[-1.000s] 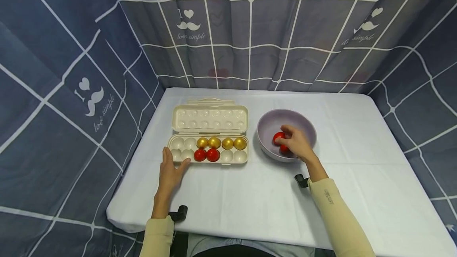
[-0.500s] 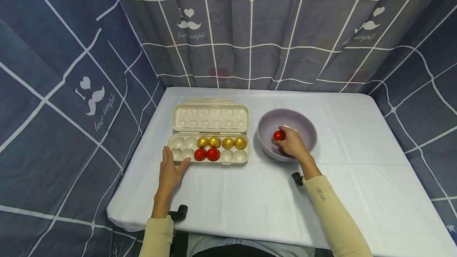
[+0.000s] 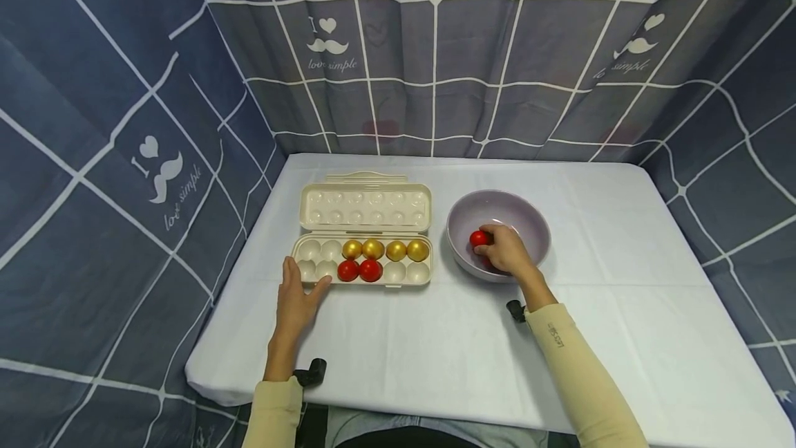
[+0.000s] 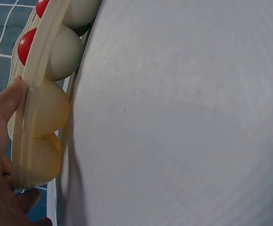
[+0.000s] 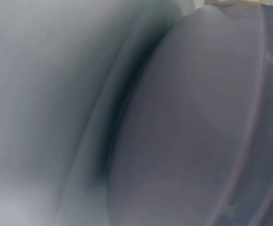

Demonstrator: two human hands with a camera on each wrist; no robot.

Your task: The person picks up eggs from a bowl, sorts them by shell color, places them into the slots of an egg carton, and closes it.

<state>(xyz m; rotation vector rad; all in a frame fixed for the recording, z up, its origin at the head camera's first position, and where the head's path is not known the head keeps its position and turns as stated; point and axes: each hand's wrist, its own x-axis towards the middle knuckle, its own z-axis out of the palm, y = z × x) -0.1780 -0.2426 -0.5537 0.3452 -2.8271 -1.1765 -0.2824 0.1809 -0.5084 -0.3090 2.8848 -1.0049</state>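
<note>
In the head view an egg carton (image 3: 365, 259), cream plastic with its lid raised, holds several gold eggs (image 3: 373, 249) in its back row and two red eggs (image 3: 370, 270) in front. My left hand (image 3: 296, 306) rests against the carton's near left corner, fingers along the end and thumb at the front edge. The left wrist view shows that thumb (image 4: 9, 100) touching the rim. Inside the purple bowl (image 3: 536, 216) my right hand (image 3: 508, 251) pinches a red egg (image 3: 479, 238). A bit more red shows beneath that hand. In the right wrist view only the bowl's outer wall (image 5: 183, 122) appears, without fingers.
A white cloth covers the table (image 3: 423, 351). The carton's lid (image 3: 365, 206) stands back behind the egg cups. Dark checked curtains (image 3: 398, 40) enclose the back and sides. The bowl stands just right of the carton.
My right hand has closed on a red egg in the bowl and shifted slightly left with it. The left hand and the carton have stayed in place.
</note>
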